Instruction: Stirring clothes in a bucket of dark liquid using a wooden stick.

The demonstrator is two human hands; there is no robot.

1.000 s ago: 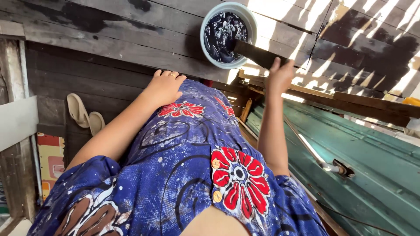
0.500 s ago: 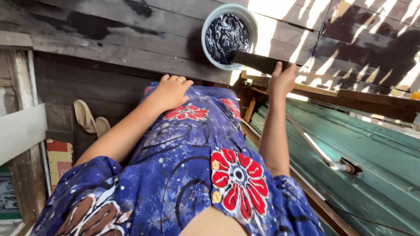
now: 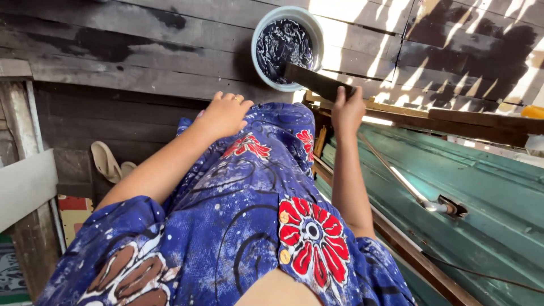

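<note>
My right hand [image 3: 347, 109] grips the near end of a flat dark wooden paddle [image 3: 310, 81]. The paddle's far end dips into a pale blue basin [image 3: 258, 59] filled with a dark, glossy blue-black liquid [image 3: 281, 45]. The basin stands on dark wooden floor planks [image 3: 141, 68]. My left hand [image 3: 222, 115] rests flat on my knee, on a blue dress [image 3: 249, 215] printed with red flowers. Its fingers lie together and hold nothing.
A green corrugated metal sheet [image 3: 487, 198] slopes down at the right, with a thin rod and metal fitting [image 3: 436, 207] lying on it. A wooden beam [image 3: 453, 122] borders its top. A pair of beige sandals [image 3: 107, 161] sits at the left. Sunlight stripes the far planks.
My right hand and the paddle have shifted a little left, as has the basin in view. The left hand stays on my knee.
</note>
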